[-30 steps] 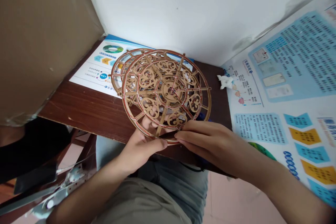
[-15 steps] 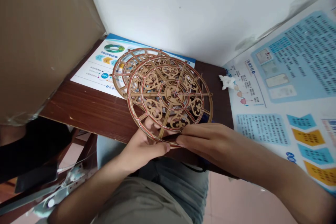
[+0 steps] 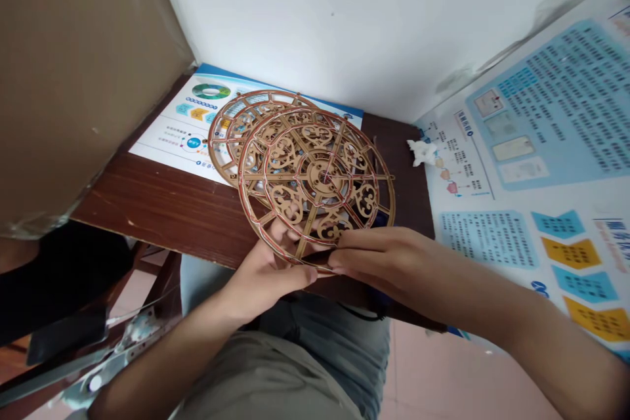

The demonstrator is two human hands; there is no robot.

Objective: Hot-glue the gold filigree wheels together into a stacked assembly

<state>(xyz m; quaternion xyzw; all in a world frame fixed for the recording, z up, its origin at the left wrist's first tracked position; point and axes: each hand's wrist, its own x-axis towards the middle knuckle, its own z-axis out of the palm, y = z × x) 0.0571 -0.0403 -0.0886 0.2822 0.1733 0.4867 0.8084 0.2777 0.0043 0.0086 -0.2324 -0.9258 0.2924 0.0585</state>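
Note:
A round openwork wheel (image 3: 325,177), tan with reddish lines, spokes and scroll-shaped cutouts, is tilted over the table near its front edge. My left hand (image 3: 270,269) grips its near rim, thumb on top and fingers underneath, partly seen through the openings. At the same rim, just to the right, my right hand (image 3: 394,262) is closed in a pinch. A dark slim shape shows by its fingertips; whether it is a held tool or the table behind is unclear. Behind and to the left, a second similar wheel (image 3: 221,125) lies partly covered by the first.
A printed sheet (image 3: 167,138) lies on the dark brown table (image 3: 162,203). Crumpled white tissue (image 3: 422,152) sits at the right, beside a large printed poster (image 3: 531,184). A white wall (image 3: 335,33) rises behind, with a brown panel (image 3: 88,79) at left. Another person's dark clothing (image 3: 69,275) appears lower left.
The whole view has shifted slightly, with things appearing a little further left. Both hands keep their places at the wheel's rim.

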